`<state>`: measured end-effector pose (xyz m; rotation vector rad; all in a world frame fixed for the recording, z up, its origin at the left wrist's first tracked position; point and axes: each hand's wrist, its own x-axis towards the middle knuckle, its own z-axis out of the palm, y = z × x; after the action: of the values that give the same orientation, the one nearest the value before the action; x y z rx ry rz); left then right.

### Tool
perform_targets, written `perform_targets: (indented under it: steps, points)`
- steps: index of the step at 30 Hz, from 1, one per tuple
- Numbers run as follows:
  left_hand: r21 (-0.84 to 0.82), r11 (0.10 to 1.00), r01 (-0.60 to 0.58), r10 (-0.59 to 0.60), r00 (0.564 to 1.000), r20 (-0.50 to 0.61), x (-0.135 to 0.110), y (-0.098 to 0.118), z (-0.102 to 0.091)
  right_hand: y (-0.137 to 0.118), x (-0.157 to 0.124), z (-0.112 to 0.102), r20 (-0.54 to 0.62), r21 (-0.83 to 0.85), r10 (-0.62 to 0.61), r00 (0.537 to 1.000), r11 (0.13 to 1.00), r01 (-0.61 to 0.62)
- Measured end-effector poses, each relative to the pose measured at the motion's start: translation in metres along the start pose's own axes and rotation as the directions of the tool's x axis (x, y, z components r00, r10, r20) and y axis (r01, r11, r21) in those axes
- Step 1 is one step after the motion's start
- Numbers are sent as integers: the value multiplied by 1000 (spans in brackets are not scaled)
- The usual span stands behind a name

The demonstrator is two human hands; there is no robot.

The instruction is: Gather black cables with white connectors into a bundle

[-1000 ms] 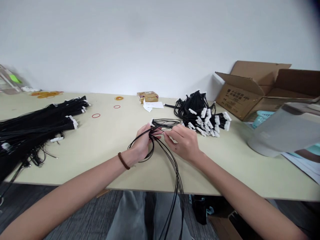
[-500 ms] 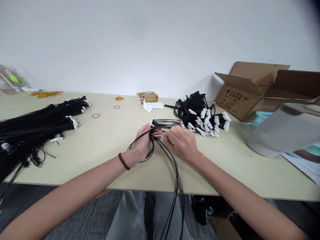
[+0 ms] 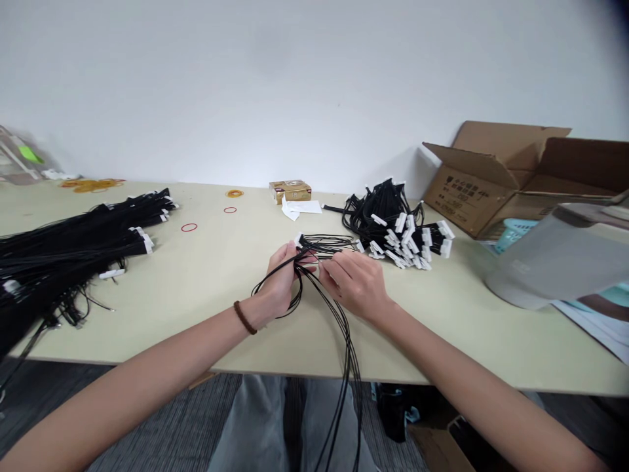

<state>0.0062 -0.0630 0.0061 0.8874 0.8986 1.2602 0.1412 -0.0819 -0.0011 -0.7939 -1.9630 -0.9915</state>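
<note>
My left hand is closed around a bundle of thin black wires whose loose length hangs over the table's front edge. Above its fingertips shows a small white connector, with wires spread to the right toward another white connector. My right hand pinches at the wires just right of the left hand; the exact strand between its fingertips is too small to make out. Behind it lies a heap of coiled black wire harnesses with many white connectors.
A long pile of black harnesses covers the table's left side. Red rubber bands, yellow rubber bands, a small gold box and white paper lie behind. An open cardboard box and grey container stand right.
My right hand has shifted very slightly to the left, still pinching at the wires. The left hand keeps its hold and almost the same place.
</note>
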Motion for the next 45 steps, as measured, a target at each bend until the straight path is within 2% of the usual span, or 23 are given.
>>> perform_targets:
  steps: [6,13,24,31,36,45]
  points:
    - [16,1000,-23,24,1000,-4,-1,0,0,-2,1,-1,16,-46,-17,1000,999,18]
    - [-3,998,-60,60,998,0,0,-1,0,-4,1,2,90,-120,-22,996,992,33]
    - [1,997,-81,81,996,22,0,-3,-1,-5,2,3,84,-161,15,996,987,-1]
    - [1,998,-69,69,997,21,-1,-2,-1,-6,0,4,135,-61,154,979,987,-147]
    - [-6,998,-65,65,998,23,-2,-1,0,-6,0,4,236,60,285,929,950,-307]
    - [4,997,-72,71,996,61,-2,-1,0,-6,0,2,328,230,418,847,834,-501]
